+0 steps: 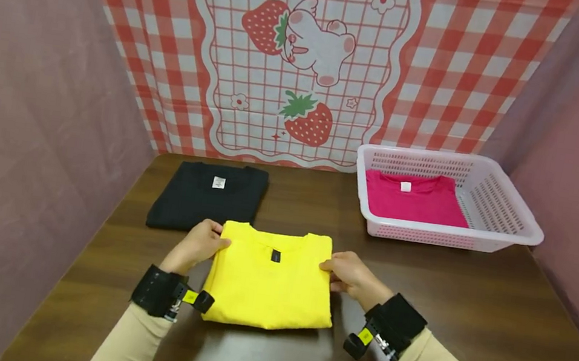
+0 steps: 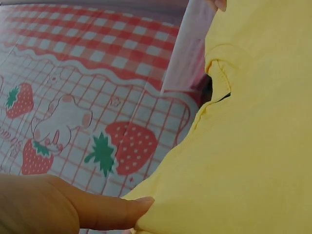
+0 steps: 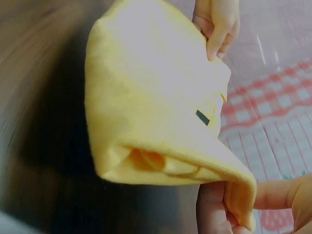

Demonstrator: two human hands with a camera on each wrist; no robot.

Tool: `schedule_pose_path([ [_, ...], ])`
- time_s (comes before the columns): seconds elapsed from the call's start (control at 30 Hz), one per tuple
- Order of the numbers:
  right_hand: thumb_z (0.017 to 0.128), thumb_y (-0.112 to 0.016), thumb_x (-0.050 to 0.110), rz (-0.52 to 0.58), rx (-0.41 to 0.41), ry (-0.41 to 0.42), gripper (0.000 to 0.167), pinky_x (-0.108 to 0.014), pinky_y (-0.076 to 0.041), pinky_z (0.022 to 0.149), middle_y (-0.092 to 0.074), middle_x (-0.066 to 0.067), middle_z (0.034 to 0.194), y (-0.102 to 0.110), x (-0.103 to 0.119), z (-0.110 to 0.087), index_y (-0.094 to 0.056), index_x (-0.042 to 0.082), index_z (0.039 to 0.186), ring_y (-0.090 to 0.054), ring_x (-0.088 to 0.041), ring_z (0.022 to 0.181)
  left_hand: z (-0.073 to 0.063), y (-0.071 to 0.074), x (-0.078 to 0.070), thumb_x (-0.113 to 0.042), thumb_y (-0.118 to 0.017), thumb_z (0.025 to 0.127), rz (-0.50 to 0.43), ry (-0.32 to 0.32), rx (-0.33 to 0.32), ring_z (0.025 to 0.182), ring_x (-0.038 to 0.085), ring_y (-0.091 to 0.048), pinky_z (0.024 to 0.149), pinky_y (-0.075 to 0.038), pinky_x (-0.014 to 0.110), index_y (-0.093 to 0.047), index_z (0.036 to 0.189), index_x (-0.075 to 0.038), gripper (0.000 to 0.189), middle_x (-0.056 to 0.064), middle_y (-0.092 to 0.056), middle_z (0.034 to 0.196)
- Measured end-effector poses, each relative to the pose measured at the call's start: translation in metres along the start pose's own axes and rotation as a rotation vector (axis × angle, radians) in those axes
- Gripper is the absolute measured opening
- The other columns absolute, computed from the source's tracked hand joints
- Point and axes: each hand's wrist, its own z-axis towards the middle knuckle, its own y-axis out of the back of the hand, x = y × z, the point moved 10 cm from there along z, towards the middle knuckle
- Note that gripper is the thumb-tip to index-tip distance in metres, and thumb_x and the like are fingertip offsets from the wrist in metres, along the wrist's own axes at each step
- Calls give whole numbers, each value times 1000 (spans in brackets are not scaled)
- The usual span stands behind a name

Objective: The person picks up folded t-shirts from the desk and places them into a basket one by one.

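A folded yellow T-shirt (image 1: 270, 288) with a dark neck label is held up at its two top corners, tilted over the table. My left hand (image 1: 200, 245) pinches the left corner, thumb in front. At the right corner my right hand (image 1: 356, 278) grips the cloth between thumb and fingers. The right wrist view shows the shirt's folded layers (image 3: 165, 163) bulging at the side, with the right fingers curled under the edge. In the left wrist view the left thumb (image 2: 112, 210) presses on the yellow cloth.
Behind my left hand, a folded black T-shirt (image 1: 204, 200) lies on the wooden table (image 1: 308, 201). A white plastic basket (image 1: 501, 202) stands at the back right, with a folded pink T-shirt (image 1: 413, 203) inside. A strawberry-patterned cloth (image 1: 307, 42) hangs behind; pinkish fabric borders both sides.
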Motion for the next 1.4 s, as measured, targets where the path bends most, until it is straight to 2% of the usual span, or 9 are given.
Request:
schedule_pose_path([
  [0.1, 93, -54, 8, -47, -16, -12, 7, -17, -49, 51, -58, 4, 67, 28, -9, -11, -54, 2, 91, -55, -5, 56, 3, -26, -15, -7, -60, 92, -32, -32, 35, 71, 16, -52, 61, -43, 19, -49, 112, 7, 27, 11, -55, 85],
  [0.23, 94, -54, 10, -96, -30, -29, 11, -19, -50, 53, -60, 3, 70, 59, -21, -23, -55, -1, 97, -57, -6, 58, 6, -62, -30, -5, -61, 91, -60, -65, 97, 56, 12, -41, 53, -38, 19, -48, 88, 1, 14, 0, -40, 64],
  [0.33, 94, -53, 10, -141, -38, -45, 14, -20, -51, 55, -62, 2, 73, 76, -30, -29, -55, -3, 101, -58, -7, 61, 9, -86, -33, -5, -62, 91, -70, -50, 137, 59, 12, -45, 53, -42, 20, -50, 89, 1, 14, 1, -43, 68],
  [0.47, 94, -53, 10, -191, -42, -66, 16, -21, -51, 55, -61, 0, 76, 87, -40, -30, -56, -4, 101, -59, -9, 64, 13, -107, -30, -5, -64, 90, -58, -15, 159, 73, 15, -57, 60, -53, 24, -55, 110, 6, 25, 13, -61, 93],
  [0.67, 93, -54, 9, -273, -59, -95, 11, -24, -50, 56, -49, 0, 68, 96, -52, -24, -56, -1, 90, -52, -12, 62, 18, -119, -22, -3, -65, 89, -16, 24, 180, 79, 18, -64, 69, -60, 33, -64, 106, 7, 20, 18, -66, 103],
  [0.8, 93, -57, 10, -303, -70, -119, 20, -25, -54, 58, -51, -3, 73, 101, -56, -20, -58, -7, 103, -54, -14, 66, 19, -121, -18, -4, -65, 88, -24, 32, 205, 80, 19, -65, 70, -60, 35, -65, 104, 6, 19, 17, -66, 101],
  [1.0, 92, -60, 18, -248, -81, -156, 51, -30, -59, 69, -60, -20, 106, 109, -53, -16, -46, -14, 129, -61, -18, 81, 21, -119, -8, -9, -61, 92, -88, 80, 245, 67, 14, -58, 66, -60, 31, -63, 100, 5, 17, 8, -59, 79],
  [1.17, 92, -60, 22, -188, -80, -204, 64, -33, -59, 76, -50, -32, 131, 112, -52, -12, -34, -14, 137, -64, -22, 92, 21, -119, 1, -11, -60, 92, -168, 130, 290, 61, 12, -55, 65, -60, 30, -64, 97, 7, 19, 3, -53, 67],
  [1.4, 91, -62, 20, -152, -85, -227, 59, -28, -56, 68, -62, -12, 102, 108, -50, -3, -37, -11, 134, -61, -15, 79, 25, -122, 8, -19, -66, 89, -188, 177, 323, 67, 13, -62, 69, -60, 31, -67, 104, 7, 31, 4, -63, 77],
])
